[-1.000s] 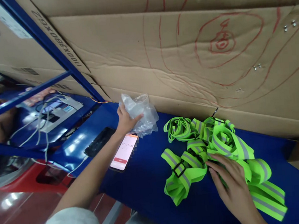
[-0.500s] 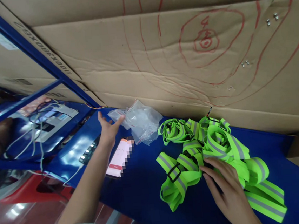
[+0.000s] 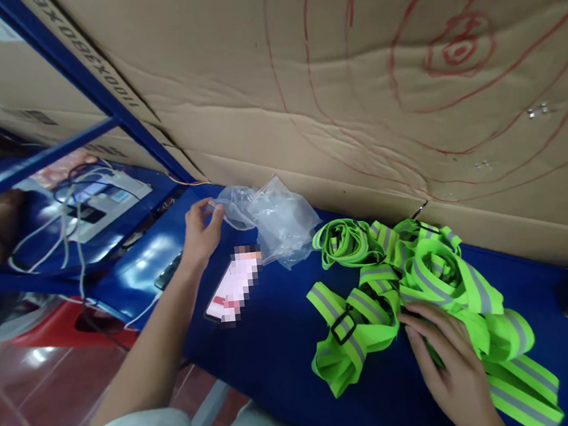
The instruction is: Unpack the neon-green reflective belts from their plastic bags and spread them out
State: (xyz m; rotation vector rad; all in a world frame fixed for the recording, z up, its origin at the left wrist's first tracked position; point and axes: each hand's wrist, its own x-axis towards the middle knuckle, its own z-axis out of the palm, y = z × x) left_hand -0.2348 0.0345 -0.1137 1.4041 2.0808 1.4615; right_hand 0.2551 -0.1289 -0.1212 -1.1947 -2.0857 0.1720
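Note:
My left hand (image 3: 200, 231) reaches out over the blue table (image 3: 277, 347) and pinches the left corner of a crumpled clear plastic bag (image 3: 277, 217) that lies against the cardboard wall. My right hand (image 3: 449, 364) rests flat, fingers spread, on a heap of neon-green reflective straps (image 3: 411, 281) with grey stripes and a black buckle (image 3: 341, 324). A phone (image 3: 233, 285) with a lit screen lies on the table just below my left hand.
Large cardboard sheets (image 3: 353, 99) with red drawn circles stand behind the table. A blue metal frame (image 3: 85, 78) runs on the left. Beyond it are white cables (image 3: 64, 221) on a blue surface. A dark flat device (image 3: 166, 272) lies left of the phone. Red floor shows below.
My left hand let go of the bag, opened, and now pinches its left corner. The bag lies further right. My right hand stays on the straps.

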